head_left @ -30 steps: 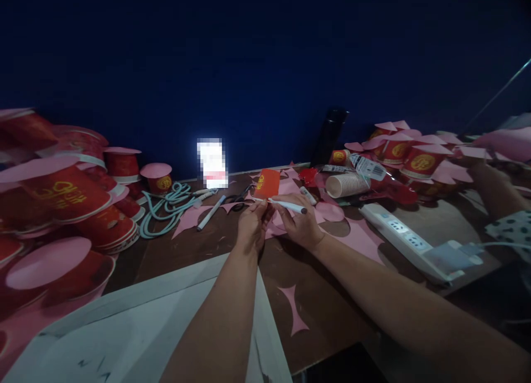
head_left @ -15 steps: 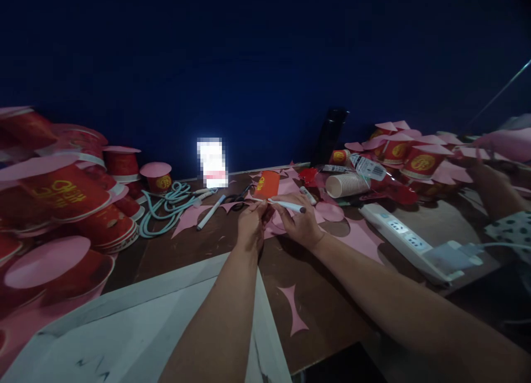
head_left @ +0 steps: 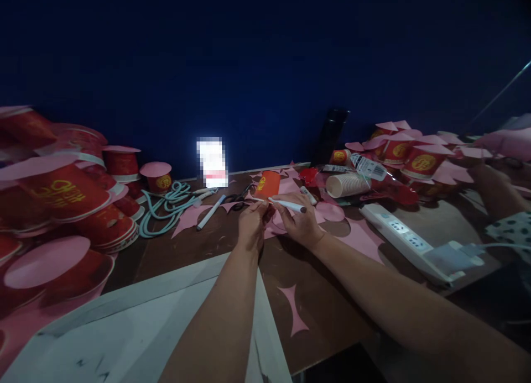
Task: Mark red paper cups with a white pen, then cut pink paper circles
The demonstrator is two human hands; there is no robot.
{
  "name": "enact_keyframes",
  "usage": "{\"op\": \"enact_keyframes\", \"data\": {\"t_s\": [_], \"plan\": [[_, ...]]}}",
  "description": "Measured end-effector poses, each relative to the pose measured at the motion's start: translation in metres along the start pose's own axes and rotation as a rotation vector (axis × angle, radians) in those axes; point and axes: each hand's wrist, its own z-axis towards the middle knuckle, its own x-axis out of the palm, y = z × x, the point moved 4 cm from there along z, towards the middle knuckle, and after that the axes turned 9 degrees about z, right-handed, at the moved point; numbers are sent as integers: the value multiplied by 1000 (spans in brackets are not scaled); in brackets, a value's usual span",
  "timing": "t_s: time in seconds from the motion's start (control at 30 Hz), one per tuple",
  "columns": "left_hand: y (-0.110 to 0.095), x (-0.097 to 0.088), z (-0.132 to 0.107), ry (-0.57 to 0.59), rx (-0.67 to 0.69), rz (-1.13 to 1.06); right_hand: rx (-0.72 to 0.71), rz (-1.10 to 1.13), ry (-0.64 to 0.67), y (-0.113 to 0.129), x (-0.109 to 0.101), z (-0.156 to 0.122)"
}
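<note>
Craft workspace, pink paper offcuts, marker, stacked cups

Left hand holds red paper cup at its near edge, right hand grips white pen, one end right by that edge. Second pen, scissors and pale blue cord lie left on brown table; pink-topped cups piled both sides. Far right: power strip, another person's hand, dotted sleeve.

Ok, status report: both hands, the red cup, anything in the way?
Left hand holds red cup at near end. Right hand grips white marker beside it. Scissors and pink paper close by.
</note>
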Motion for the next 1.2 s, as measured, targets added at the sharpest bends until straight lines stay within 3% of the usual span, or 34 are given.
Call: {"op": "enact_keyframes", "data": {"t_s": [0.4,0.73,1.2], "plan": [[3,-1,1,-11,7,11,3,-17,-22,2,0,1],[-4,-2,-8,-101,-89,-46,44,-19,-126,2,-8,-1],[-1,-1,-5,-58,-81,-58,-2,-4,-56,5,-1,-3]]}}
